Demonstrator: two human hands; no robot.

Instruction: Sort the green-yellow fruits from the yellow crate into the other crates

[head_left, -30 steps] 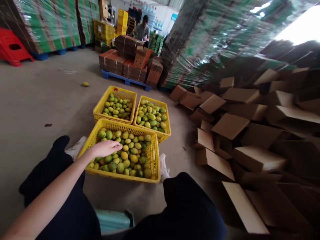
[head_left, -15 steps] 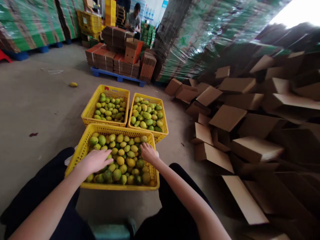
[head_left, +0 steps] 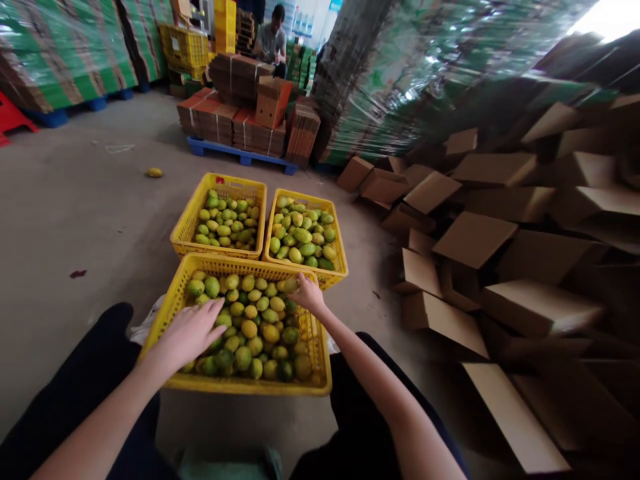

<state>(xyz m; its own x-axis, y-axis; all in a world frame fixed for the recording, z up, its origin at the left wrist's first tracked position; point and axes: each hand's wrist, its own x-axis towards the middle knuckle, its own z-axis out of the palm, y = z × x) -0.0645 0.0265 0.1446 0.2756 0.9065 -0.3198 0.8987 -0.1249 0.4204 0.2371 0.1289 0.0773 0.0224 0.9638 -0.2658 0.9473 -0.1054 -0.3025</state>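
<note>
A: The crates [head_left: 240, 385] are showing bright yellow, the fruit [head_left: 250, 320] mixing green with yellow.

B: The boxes [head_left: 473, 237] are looking plain brown, the pallet [head_left: 240, 155] blue, the stool [head_left: 13, 119] red.

A: And the wrapped stacks [head_left: 400, 87] are showing green and white print; the floor [head_left: 75, 213] is looking grey.

Both hands rest among the fruit in the near yellow crate [head_left: 235, 385]. The left hand [head_left: 190, 333] lies flat. The right hand [head_left: 306, 293], at the far rim, seems to grip one fruit [head_left: 291, 285].

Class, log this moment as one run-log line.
left hand: flat on green-yellow round fruit | right hand: gripping one fruit at far right corner | near yellow plastic crate | two more beyond
</note>
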